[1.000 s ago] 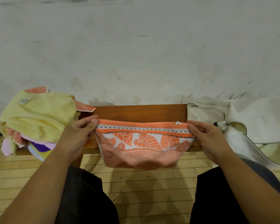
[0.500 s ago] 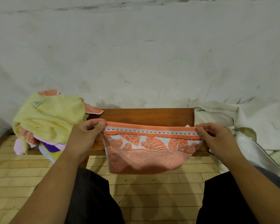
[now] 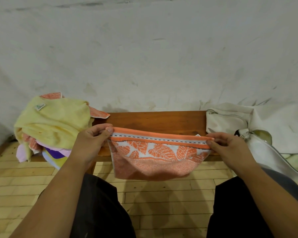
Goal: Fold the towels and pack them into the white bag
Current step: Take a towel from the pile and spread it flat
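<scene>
Left hand and right hand each pinch a top corner of the orange towel — stretched taut, hanging over the bench's front edge. Towel pile at the left end; open white bag at the right end.

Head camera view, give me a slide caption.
Both hands stretch an orange leaf-print towel above the wooden bench, white bag alongside.

Orange leaf-patterned towel held taut, white bag open at right
</scene>
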